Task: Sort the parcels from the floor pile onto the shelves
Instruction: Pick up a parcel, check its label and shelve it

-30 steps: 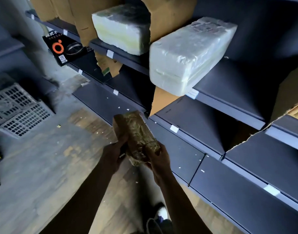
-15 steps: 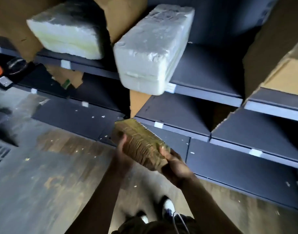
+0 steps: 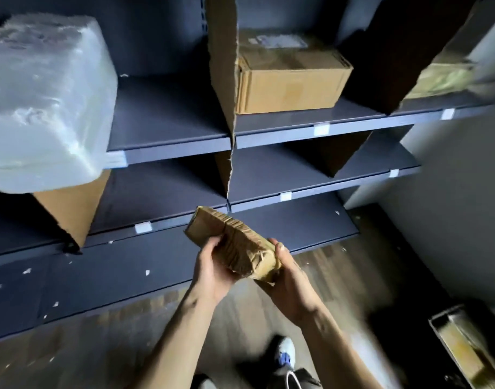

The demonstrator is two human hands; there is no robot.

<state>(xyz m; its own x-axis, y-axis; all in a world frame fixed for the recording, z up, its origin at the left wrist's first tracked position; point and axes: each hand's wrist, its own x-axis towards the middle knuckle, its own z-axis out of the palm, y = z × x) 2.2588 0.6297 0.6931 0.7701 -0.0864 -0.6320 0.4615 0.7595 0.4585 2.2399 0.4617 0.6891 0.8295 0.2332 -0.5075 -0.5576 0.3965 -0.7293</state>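
Before dark shelves [image 3: 168,119], left hand [image 3: 212,273] and right hand [image 3: 291,286] grip a parcel [image 3: 240,242], long axis pointing up-left.

- Dim room; the shelves [image 3: 168,127] lie in deep shade, blackest at the back and top corners.
- Light reaches them from the front: the wrapped block [image 3: 44,102] glares pale, the box [image 3: 291,82] glows tan.
- The parcel [image 3: 235,242], left hand [image 3: 212,268] and right hand [image 3: 291,284] are lit and fairly sharp.
- Motion blur smears the right edge and the floor [image 3: 72,355].
- Shelf lines splay towards the corners.
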